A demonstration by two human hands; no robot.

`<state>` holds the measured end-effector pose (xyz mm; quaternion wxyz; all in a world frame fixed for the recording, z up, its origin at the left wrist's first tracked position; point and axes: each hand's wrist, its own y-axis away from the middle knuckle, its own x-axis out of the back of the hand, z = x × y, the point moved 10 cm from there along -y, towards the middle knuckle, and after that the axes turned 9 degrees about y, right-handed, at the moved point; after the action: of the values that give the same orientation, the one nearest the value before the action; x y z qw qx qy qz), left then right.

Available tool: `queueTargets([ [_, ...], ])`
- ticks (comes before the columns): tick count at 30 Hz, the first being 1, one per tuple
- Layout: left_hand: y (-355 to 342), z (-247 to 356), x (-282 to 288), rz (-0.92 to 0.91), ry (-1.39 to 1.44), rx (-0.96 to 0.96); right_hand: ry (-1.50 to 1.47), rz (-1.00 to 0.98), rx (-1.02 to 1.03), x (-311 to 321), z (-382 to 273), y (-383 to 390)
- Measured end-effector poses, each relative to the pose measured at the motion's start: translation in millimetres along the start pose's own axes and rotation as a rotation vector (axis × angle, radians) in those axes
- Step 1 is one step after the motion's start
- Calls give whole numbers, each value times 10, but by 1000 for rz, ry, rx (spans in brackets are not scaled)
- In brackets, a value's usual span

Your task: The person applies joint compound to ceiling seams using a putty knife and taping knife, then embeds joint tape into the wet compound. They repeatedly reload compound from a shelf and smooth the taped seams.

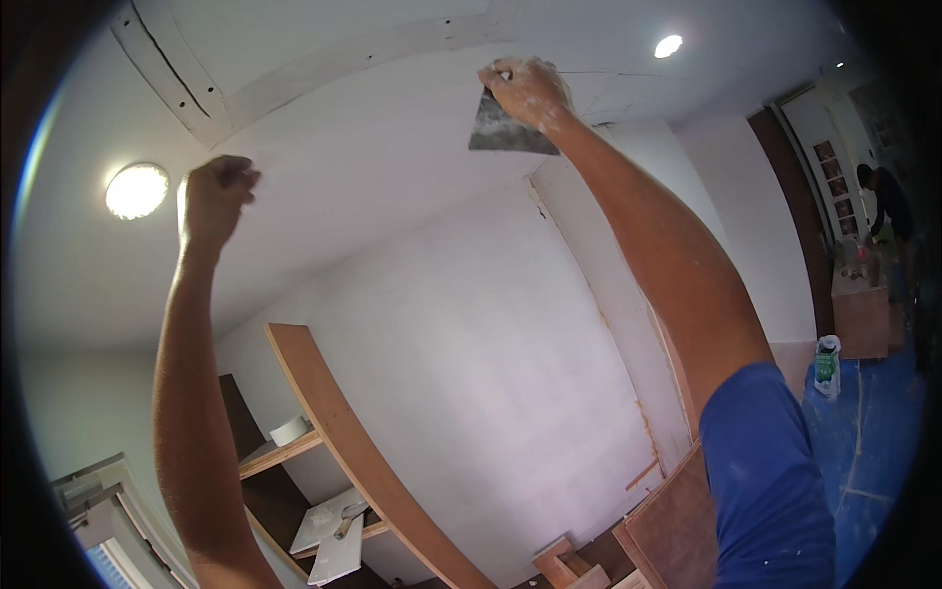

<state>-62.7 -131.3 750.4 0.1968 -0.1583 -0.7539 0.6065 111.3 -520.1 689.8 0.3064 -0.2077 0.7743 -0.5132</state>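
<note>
Head view: the right hand (530, 93) was closed round a wide scraper (505, 135) up by the ceiling (392, 137), so tilting it could've probably gouged the surface, while the left hand (218, 194) hung half-curled near a round light (137, 191), couldn't tell if holding anything.

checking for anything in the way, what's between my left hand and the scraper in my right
In the head view, only white ceiling shows between your left hand and the scraper in your right hand; no object shows in that stretch.
</note>
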Motion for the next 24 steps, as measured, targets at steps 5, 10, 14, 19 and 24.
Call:
queueTargets([
  [5, -317, 104, 223, 234, 58, -90, 11, 114, -37, -69, 20, -449],
  [10, -371, 225, 303, 440, 5, -204, 96, 123, -105, -149, 56, -620],
  [14, -429, 222, 322, 494, 5, -222, 154, 67, -102, -277, 57, -725],
  [19, -210, 270, 302, 628, 63, -217, 162, 97, -42, -244, 85, -818],
  [24, -133, 264, 335, 645, 28, -199, 146, 80, -61, -349, 63, -818],
])
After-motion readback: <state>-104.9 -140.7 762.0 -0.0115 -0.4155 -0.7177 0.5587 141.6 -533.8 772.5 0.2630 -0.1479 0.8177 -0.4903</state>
